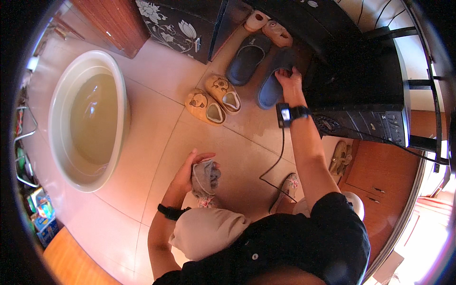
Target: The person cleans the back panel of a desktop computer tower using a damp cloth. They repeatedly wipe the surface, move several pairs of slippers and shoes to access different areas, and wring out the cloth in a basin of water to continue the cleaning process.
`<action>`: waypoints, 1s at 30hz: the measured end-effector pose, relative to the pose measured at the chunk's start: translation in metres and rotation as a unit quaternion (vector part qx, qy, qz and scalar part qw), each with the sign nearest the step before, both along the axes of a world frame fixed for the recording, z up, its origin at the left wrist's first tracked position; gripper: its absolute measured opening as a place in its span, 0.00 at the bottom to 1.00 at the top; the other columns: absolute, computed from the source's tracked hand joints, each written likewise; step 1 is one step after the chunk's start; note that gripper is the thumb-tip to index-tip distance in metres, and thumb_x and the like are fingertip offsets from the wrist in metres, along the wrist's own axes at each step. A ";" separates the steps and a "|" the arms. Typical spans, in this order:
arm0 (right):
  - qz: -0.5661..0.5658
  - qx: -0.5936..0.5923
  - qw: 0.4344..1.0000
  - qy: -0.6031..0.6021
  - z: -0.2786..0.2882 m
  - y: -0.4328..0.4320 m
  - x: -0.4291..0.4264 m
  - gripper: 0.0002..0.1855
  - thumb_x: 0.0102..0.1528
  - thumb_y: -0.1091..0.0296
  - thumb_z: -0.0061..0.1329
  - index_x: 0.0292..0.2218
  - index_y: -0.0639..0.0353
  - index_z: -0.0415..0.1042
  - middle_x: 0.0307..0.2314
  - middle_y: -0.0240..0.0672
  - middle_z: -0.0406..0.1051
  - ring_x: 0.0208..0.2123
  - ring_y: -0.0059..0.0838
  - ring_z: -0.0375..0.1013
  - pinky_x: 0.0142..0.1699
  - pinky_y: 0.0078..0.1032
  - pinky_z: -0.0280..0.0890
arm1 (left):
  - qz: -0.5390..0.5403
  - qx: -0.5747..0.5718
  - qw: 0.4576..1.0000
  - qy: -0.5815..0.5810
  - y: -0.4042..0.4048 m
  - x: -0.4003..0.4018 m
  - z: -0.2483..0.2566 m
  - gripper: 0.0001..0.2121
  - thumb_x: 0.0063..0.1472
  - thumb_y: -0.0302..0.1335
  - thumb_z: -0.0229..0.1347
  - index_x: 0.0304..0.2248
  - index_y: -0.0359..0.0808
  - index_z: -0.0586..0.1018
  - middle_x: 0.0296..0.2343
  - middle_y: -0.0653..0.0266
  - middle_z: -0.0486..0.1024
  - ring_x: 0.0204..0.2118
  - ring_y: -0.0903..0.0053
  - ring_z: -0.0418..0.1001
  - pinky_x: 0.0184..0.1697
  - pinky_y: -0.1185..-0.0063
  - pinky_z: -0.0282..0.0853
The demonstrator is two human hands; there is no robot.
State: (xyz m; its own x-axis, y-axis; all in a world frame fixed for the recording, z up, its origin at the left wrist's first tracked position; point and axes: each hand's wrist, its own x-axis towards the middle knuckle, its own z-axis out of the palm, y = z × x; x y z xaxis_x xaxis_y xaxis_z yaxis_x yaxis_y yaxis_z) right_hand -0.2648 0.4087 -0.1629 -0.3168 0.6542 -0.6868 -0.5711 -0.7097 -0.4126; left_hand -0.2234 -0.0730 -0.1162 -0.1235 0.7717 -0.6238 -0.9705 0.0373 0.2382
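Observation:
My left hand [190, 171] is closed around a bunched grey cloth [205, 179], held above the tiled floor. At the upper right, my right hand [289, 79] reaches to a blue slipper [269, 89], its fingers at the opening; whether they grip it cannot be told. The other blue slipper [245, 64] lies to its left. A pair of yellow slippers with animal faces, one nearer [205, 106] and one farther [223, 93], sits side by side on the floor. Behind the blue pair are light shoes, one pale [256, 21] and one pinkish [277, 33].
A large white basin [123, 117] with cloudy water stands at the left. A black floral cabinet [174, 28] is at the top, and a black computer tower [377, 121] at the right. Sandals [341, 157] lie near a wooden cabinet [383, 171]. A cable [272, 167] hangs from my right wrist.

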 end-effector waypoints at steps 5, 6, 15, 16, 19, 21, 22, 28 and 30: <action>0.046 0.013 0.999 -0.001 -0.058 0.038 -0.033 0.07 0.54 0.67 0.45 0.36 0.56 0.66 0.31 0.34 0.65 0.34 0.34 0.64 0.43 0.37 0.64 | 0.058 -0.033 0.998 -0.024 -0.025 0.003 -0.002 0.30 0.63 0.52 0.38 0.48 0.31 0.69 0.36 0.51 0.74 0.37 0.66 0.74 0.41 0.69 0.71; 0.110 0.040 0.990 -0.073 -0.071 0.039 -0.037 0.09 0.54 0.67 0.45 0.38 0.55 0.66 0.33 0.35 0.66 0.36 0.35 0.65 0.44 0.37 0.64 | 0.065 -0.041 0.997 -0.026 -0.030 0.004 -0.001 0.30 0.62 0.52 0.39 0.48 0.31 0.69 0.36 0.51 0.75 0.37 0.66 0.74 0.41 0.69 0.71; 0.384 0.504 0.361 -0.685 -0.135 0.041 -0.058 0.27 0.53 0.60 0.44 0.54 0.52 0.61 0.51 0.40 0.64 0.54 0.37 0.60 0.54 0.28 0.59 | 0.102 -0.068 0.992 -0.031 -0.040 0.003 0.001 0.29 0.62 0.51 0.40 0.47 0.31 0.69 0.34 0.52 0.75 0.37 0.64 0.74 0.42 0.69 0.71; 0.382 0.512 0.413 -0.649 -0.129 0.036 -0.056 0.29 0.53 0.56 0.46 0.54 0.53 0.60 0.51 0.40 0.64 0.55 0.37 0.59 0.54 0.29 0.58 | 0.101 -0.074 0.992 -0.021 -0.039 0.004 0.000 0.29 0.62 0.51 0.40 0.47 0.31 0.69 0.34 0.52 0.75 0.37 0.64 0.74 0.41 0.69 0.72; 0.370 0.474 0.583 -0.547 -0.109 0.001 -0.054 0.46 0.43 0.38 0.53 0.55 0.60 0.57 0.49 0.43 0.64 0.55 0.47 0.57 0.55 0.36 0.56 | 0.102 -0.078 0.991 -0.028 -0.036 0.004 -0.005 0.28 0.63 0.51 0.40 0.46 0.31 0.70 0.34 0.52 0.75 0.37 0.65 0.74 0.41 0.70 0.72; 0.404 0.475 0.550 -0.555 -0.094 -0.021 -0.054 0.51 0.41 0.37 0.55 0.57 0.61 0.53 0.50 0.51 0.61 0.55 0.50 0.55 0.53 0.44 0.58 | 0.096 -0.064 0.993 -0.033 -0.034 0.004 -0.008 0.28 0.63 0.50 0.40 0.46 0.31 0.70 0.34 0.52 0.75 0.37 0.66 0.74 0.42 0.70 0.72; 0.378 0.475 0.545 -0.578 -0.088 -0.030 -0.056 0.50 0.41 0.37 0.56 0.56 0.62 0.54 0.50 0.51 0.61 0.55 0.51 0.56 0.53 0.44 0.59 | 0.094 -0.061 0.993 -0.036 -0.032 0.003 -0.009 0.28 0.63 0.50 0.40 0.46 0.30 0.71 0.34 0.52 0.75 0.37 0.66 0.74 0.42 0.70 0.72; 0.281 0.531 0.465 -0.651 -0.072 -0.033 -0.071 0.40 0.41 0.42 0.55 0.45 0.68 0.66 0.40 0.56 0.68 0.45 0.55 0.66 0.49 0.41 0.63 | 0.095 -0.065 0.993 -0.014 -0.031 -0.001 -0.008 0.27 0.63 0.50 0.40 0.46 0.31 0.71 0.35 0.53 0.75 0.37 0.66 0.74 0.41 0.70 0.72; 0.323 0.543 0.432 -0.644 -0.074 -0.022 -0.068 0.36 0.42 0.45 0.55 0.43 0.69 0.67 0.39 0.58 0.68 0.42 0.55 0.69 0.46 0.42 0.65 | 0.105 -0.073 0.992 -0.015 -0.034 -0.001 -0.008 0.27 0.63 0.49 0.40 0.46 0.31 0.71 0.35 0.53 0.75 0.37 0.66 0.74 0.41 0.69 0.72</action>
State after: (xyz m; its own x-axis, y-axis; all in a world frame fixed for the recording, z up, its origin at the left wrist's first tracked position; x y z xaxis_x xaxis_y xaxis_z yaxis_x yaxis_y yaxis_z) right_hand -0.3325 0.3866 -0.2368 -0.4857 0.8734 0.0348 0.8006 0.4605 -0.3835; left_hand -0.2248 -0.1071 -0.1238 -0.2512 0.6321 -0.7330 -0.9672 -0.1337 0.2162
